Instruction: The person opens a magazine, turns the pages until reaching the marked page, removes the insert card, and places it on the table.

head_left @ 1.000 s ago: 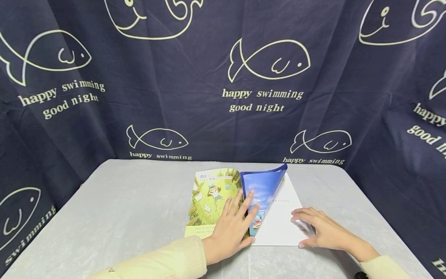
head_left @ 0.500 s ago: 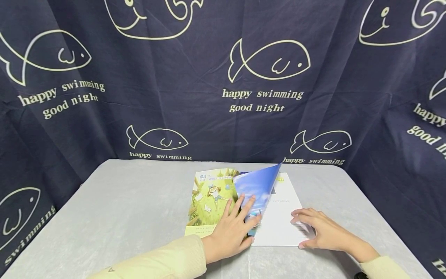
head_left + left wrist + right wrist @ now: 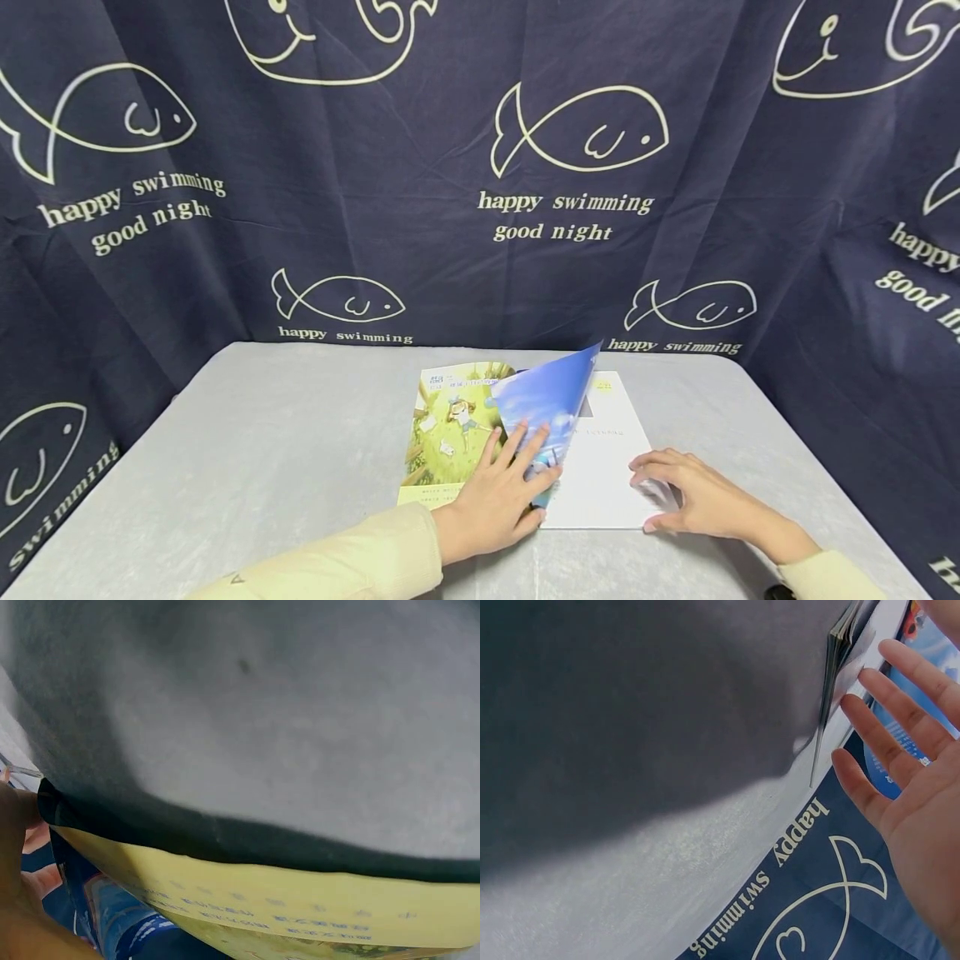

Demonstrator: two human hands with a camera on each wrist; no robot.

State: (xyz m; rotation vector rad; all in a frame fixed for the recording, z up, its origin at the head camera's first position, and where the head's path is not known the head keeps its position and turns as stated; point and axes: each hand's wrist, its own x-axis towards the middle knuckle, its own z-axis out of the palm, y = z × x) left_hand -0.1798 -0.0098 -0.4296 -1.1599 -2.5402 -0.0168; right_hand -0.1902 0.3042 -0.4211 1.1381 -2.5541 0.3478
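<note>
An open book (image 3: pixel 600 492) lies on the table. Its left side shows a green picture page (image 3: pixel 427 433) with a yellow strip along the near edge, and its right side is white. Between them a glossy blue page (image 3: pixel 555 392) stands lifted, its far corner raised. My left hand (image 3: pixel 495 504) rests on the book near the middle, its spread fingers on the blue page. At the book's right edge is my right hand (image 3: pixel 697 496), fingertips over the white page and thumb by the near corner. In the right wrist view, the right-hand fingers (image 3: pixel 889 746) look nearly straight.
The book lies on a grey table (image 3: pixel 300 442). A dark blue curtain (image 3: pixel 420 192) with white fish drawings and lettering hangs behind and beside it. In the left wrist view, the book's yellow strip (image 3: pixel 285 896) borders the grey tabletop.
The lifted blue page has swung leftward, covering part of the green page and baring more white. My left fingers have shifted slightly with it. My right hand has hardly moved.
</note>
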